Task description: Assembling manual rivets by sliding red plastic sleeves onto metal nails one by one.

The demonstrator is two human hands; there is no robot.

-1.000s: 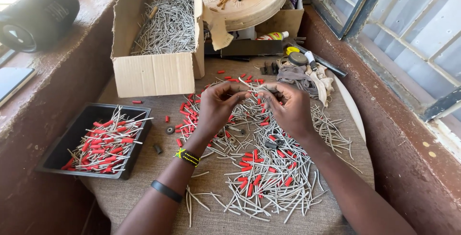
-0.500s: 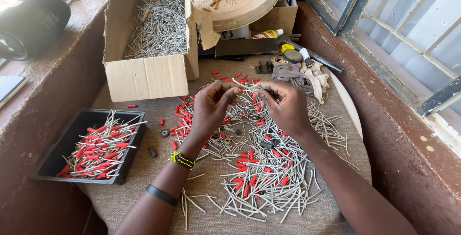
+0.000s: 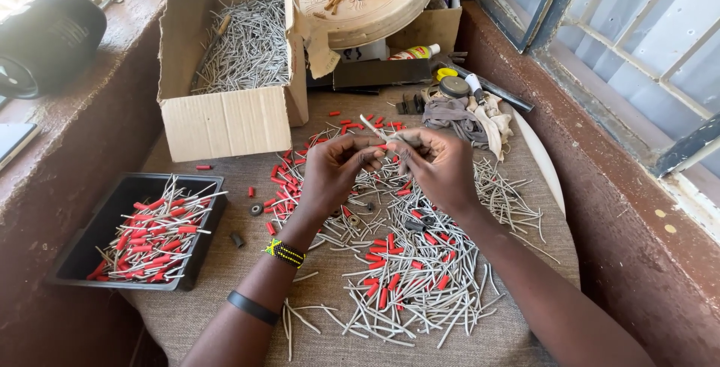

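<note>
Both hands meet above the middle of the cloth-covered counter (image 3: 225, 292). The left hand (image 3: 334, 168) and the right hand (image 3: 439, 164) are each closed in a pinch on the same thin grey stick (image 3: 373, 127), which slants up and to the left out of the fingertips; a small red sleeve (image 3: 382, 146) shows right where the 2 hands meet. The left wrist wears a beaded bracelet (image 3: 285, 252) and, further up the arm, a dark band (image 3: 253, 308).

Under and around the hands lies a loose heap of grey sticks (image 3: 420, 292) mixed with red sleeves (some sleeves are already on sticks, others lie loose nearer the box). To the left, at the counter's edge, a black tray (image 3: 97, 221) holds sticks with red sleeves on them. Behind the hands, a cardboard box (image 3: 225, 123) with an open top is full of bare grey sticks. To its right, a round tan lid (image 3: 390, 7) carries small bits, and a crumpled rag (image 3: 457, 112) lies near a small bottle (image 3: 411, 53).
</note>
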